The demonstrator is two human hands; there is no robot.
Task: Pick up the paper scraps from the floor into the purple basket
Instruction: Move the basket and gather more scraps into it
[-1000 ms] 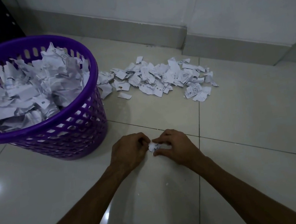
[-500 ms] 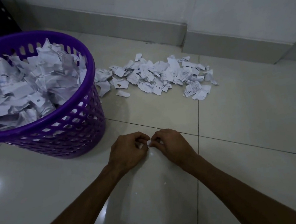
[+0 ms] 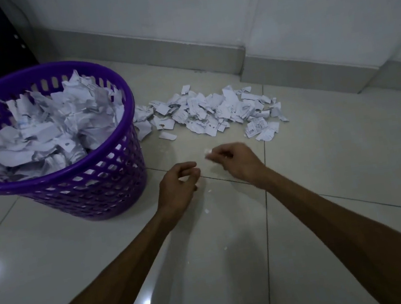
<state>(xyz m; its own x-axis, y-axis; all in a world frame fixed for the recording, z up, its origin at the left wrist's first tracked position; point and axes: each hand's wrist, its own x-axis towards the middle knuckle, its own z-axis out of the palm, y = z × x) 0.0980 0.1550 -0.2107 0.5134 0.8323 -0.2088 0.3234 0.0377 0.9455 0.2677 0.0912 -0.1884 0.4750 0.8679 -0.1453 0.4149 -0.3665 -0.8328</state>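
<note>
hands (image 3: 208, 174) now apart, raised

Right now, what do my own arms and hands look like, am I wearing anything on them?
Both forearms are bare up to the frame edge: no sleeves show. The left hand and right hand carry no gloves, and no watch, bracelet or ring is visible, though the light is dim.

The room is dim and bluish, two small glare spots shine on the glossy floor tiles (image 3: 325, 159), and straight lines bend near the edges.
</note>
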